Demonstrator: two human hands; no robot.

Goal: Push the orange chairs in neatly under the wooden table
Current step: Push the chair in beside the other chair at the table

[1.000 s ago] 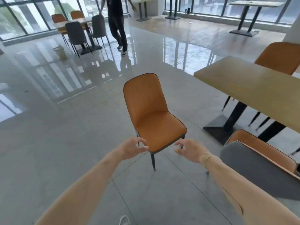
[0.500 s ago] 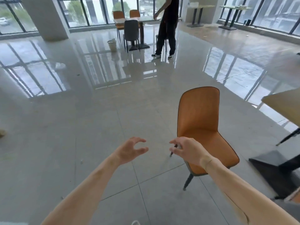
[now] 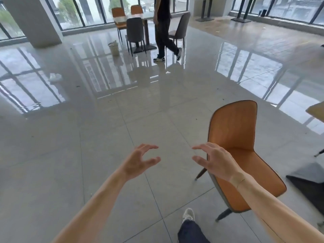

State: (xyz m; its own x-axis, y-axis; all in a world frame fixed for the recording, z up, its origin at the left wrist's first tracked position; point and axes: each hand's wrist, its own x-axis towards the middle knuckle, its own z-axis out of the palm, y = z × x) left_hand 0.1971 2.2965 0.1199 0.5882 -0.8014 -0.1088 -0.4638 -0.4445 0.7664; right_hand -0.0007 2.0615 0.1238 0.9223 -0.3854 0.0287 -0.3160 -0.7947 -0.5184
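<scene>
An orange chair with dark legs stands on the tiled floor at the right, its back toward the far side. My right hand hovers at the chair's left side near the seat, fingers spread, holding nothing. My left hand is out over bare floor to the chair's left, fingers curled apart and empty. Only a corner of the wooden table shows at the right edge, with its dark base plate on the floor below.
A person in dark clothes walks near a far table with grey and orange chairs. A small bin stands beside it, a pillar at the far left. My foot steps forward left of the chair.
The view has swung left, so the chair and table slid toward the right edge. Both hands came off the seat's front edge and now hover open. The far person has walked on.
</scene>
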